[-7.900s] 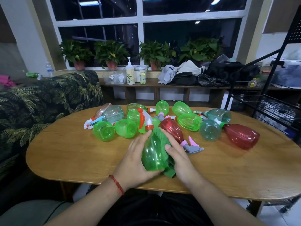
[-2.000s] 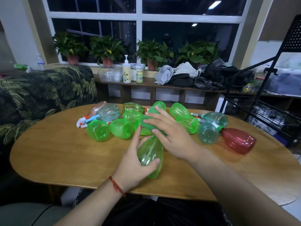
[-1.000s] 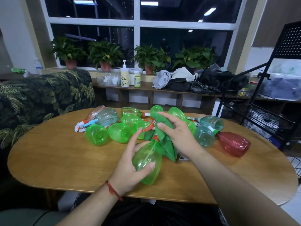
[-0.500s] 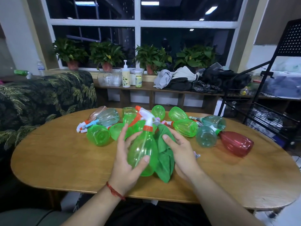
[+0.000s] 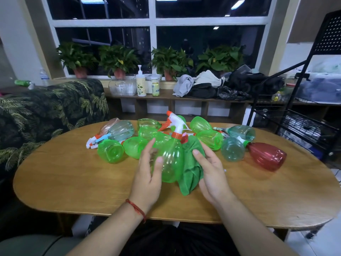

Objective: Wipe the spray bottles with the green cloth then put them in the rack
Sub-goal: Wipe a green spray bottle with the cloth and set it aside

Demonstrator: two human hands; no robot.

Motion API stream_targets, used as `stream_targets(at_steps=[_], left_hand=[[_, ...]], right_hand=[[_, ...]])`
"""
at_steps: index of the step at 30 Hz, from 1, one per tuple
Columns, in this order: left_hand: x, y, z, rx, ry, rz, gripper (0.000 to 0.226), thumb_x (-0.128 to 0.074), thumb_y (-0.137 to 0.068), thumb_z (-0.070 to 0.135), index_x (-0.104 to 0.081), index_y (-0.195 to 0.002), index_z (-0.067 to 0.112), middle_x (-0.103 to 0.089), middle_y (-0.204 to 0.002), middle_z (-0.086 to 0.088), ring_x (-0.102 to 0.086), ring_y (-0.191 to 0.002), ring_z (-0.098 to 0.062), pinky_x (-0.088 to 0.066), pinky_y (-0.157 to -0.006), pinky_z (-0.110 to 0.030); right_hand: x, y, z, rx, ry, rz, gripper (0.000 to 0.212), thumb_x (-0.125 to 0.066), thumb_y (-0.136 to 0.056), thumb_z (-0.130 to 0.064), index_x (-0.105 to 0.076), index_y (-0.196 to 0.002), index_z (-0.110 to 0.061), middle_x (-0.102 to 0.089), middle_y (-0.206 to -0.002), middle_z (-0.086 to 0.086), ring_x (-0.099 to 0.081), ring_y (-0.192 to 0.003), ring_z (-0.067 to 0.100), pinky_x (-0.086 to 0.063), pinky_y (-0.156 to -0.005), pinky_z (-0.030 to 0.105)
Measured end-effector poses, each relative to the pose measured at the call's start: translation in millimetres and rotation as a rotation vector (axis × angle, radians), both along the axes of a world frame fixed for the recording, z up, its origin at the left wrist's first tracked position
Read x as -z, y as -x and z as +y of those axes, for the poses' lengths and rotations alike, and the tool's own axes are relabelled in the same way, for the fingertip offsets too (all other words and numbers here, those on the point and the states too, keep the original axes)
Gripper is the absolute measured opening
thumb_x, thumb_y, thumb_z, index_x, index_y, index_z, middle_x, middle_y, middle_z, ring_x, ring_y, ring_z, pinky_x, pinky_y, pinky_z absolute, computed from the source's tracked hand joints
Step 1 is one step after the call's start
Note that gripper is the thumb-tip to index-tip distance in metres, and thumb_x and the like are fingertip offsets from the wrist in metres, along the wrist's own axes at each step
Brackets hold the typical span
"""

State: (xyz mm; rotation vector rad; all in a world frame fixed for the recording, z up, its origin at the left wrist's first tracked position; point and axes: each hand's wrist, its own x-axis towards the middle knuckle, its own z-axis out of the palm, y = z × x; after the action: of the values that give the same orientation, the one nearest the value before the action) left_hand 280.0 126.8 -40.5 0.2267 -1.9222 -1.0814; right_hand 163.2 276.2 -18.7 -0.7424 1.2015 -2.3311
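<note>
Your left hand (image 5: 147, 174): thumb and fingers wrapped round the green bottle (image 5: 171, 163), upright over the table's (image 5: 73, 172) near middle. Turn it slowly. Green cloth (image 5: 191, 172): against the bottle's right side. Your right hand (image 5: 210, 174): thumb and fingers pinch the cloth; rub neck to base. Rack (image 5: 302, 115): far right, well apart.

Left hand (image 5: 147, 174) and right hand (image 5: 210, 174) face each other, palms inward, each curled in a grip.

Left wrist: thin red string bracelet (image 5: 137, 209).
Forearms: both bare along all the visible length.
Lap: black clothing (image 5: 175, 241), under the worktop (image 5: 73, 182) edge.
</note>
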Motion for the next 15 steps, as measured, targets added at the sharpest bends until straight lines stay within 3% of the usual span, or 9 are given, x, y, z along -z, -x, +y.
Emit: stream_targets(at_steps=[2,5,8,10,12,15], left_hand=[[-1.0,0.1,1.3,0.025,-0.071,0.015,0.053,-0.041,-0.109,0.045,-0.037,-0.161,0.036,-0.054,-0.146,0.023,-0.049,-0.141,-0.002,-0.041,-0.117,-0.027],[-3.4,-0.4,2.8,0.053,-0.063,-0.039,0.074,-0.065,-0.096,0.055,-0.033,-0.161,0.039,-0.047,-0.144,0.043,-0.041,-0.143,0.012,-0.037,-0.112,-0.011],[-4.6,1.0,3.4,-0.005,-0.113,-0.069,0.097,-0.090,-0.080,0.044,-0.032,-0.157,0.045,-0.049,-0.140,0.031,-0.047,-0.133,0.014,-0.040,-0.104,-0.010],[-5.4,0.7,3.9,0.041,-0.148,-0.015,0.086,-0.087,-0.085,0.037,-0.036,-0.154,0.032,-0.057,-0.134,0.018,-0.058,-0.123,0.007,-0.046,-0.099,-0.013],[-6.5,-1.3,6.1,0.127,-0.166,0.011,0.068,-0.078,-0.089,0.032,-0.043,-0.146,0.019,-0.066,-0.124,0.016,-0.065,-0.116,0.003,-0.048,-0.095,-0.012],[-6.9,-3.3,4.4,0.202,-0.177,-0.022,0.056,-0.068,-0.093,0.050,-0.050,-0.140,0.025,-0.068,-0.128,0.018,-0.066,-0.120,-0.006,-0.051,-0.099,-0.024]], right_hand=[[2.1,-0.8,-1.0,0.028,-0.023,0.047,0.040,-0.057,-0.107,-0.004,-0.062,-0.146,-0.009,-0.068,-0.141,0.019,-0.063,-0.134,0.039,-0.050,-0.114,0.054],[2.3,-7.2,-1.1,0.016,-0.062,0.117,0.044,-0.060,-0.103,-0.003,-0.062,-0.146,-0.011,-0.070,-0.141,0.013,-0.064,-0.134,0.034,-0.051,-0.114,0.049],[1.4,-9.4,-1.5,0.067,-0.049,0.128,0.045,-0.063,-0.099,-0.007,-0.062,-0.145,-0.012,-0.071,-0.140,0.010,-0.064,-0.134,0.031,-0.049,-0.115,0.050],[0.9,-8.4,-2.2,0.126,-0.057,0.140,0.043,-0.064,-0.102,-0.007,-0.064,-0.145,-0.016,-0.071,-0.140,0.008,-0.065,-0.134,0.030,-0.048,-0.116,0.051],[1.4,-9.0,-2.2,0.144,-0.090,0.173,0.042,-0.062,-0.105,-0.004,-0.065,-0.144,-0.018,-0.072,-0.139,0.005,-0.066,-0.133,0.027,-0.050,-0.115,0.050],[1.6,-14.5,-1.6,0.109,-0.157,0.229,0.041,-0.061,-0.105,-0.001,-0.065,-0.142,-0.017,-0.075,-0.134,0.002,-0.070,-0.127,0.023,-0.058,-0.107,0.042]])
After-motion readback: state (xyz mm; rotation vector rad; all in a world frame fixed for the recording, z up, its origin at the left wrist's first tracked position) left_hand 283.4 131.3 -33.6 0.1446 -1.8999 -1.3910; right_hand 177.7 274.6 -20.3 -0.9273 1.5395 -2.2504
